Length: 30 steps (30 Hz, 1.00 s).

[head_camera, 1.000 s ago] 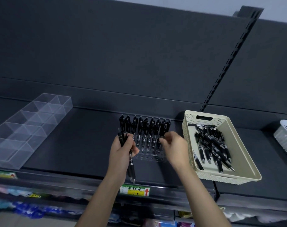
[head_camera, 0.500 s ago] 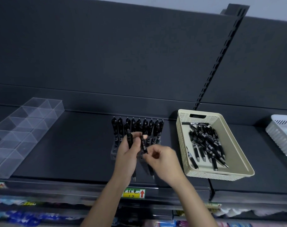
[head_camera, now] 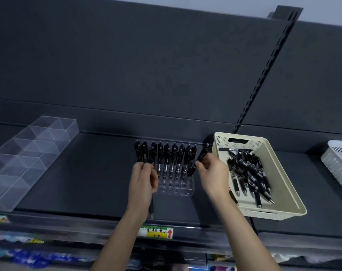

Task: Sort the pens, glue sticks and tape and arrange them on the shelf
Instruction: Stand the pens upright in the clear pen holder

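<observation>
A clear acrylic pen rack (head_camera: 174,185) stands mid-shelf, its back rows filled with several upright black pens (head_camera: 167,153); the front holes are bare. My left hand (head_camera: 143,184) is closed around a black pen whose tip (head_camera: 151,209) pokes out below the palm. My right hand (head_camera: 213,175) pinches another black pen (head_camera: 201,155), tilted, over the rack's right end. A beige basket (head_camera: 283,184) to the right holds several loose black pens (head_camera: 248,173).
A clear divided organiser (head_camera: 23,157) lies at the shelf's left. A white basket (head_camera: 338,163) sits at the far right. A slotted upright (head_camera: 264,69) rises behind the beige basket. A yellow price label (head_camera: 158,232) marks the shelf edge; lower shelves hold coloured packets.
My right hand took a pen from my left hand's bundle and carried it right and back to the rack's right end. My left hand stayed low, still holding a pen.
</observation>
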Tool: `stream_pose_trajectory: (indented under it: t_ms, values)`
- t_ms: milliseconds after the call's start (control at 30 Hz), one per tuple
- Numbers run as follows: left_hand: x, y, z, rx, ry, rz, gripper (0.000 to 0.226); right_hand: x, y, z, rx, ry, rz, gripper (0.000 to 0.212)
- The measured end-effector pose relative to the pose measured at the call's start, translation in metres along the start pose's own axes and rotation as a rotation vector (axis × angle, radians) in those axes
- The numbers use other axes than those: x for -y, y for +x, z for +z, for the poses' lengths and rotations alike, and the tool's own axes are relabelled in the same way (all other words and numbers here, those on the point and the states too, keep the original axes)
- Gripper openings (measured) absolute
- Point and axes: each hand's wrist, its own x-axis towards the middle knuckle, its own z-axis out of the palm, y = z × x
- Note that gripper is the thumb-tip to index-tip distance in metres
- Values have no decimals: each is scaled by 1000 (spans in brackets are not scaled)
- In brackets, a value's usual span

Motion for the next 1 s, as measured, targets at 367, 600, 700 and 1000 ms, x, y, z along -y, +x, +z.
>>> stream_pose_trajectory:
  t_ms: [367, 600, 700, 1000]
  values:
    - [2, -2, -15, -24, 146, 110, 16, -5, -5, 10, 104, -119, -2, 14]
    - [0, 9, -35, -169, 67, 145, 16, 0, -32, 12, 158, -126, 9, 7]
    - [-4, 15, -44, -269, 54, 184, 13, 7, -44, 25, 213, -176, -150, 12]
    - [-13, 27, -59, -247, 391, 437, 11, 12, -45, 53, 250, -224, -271, 21]
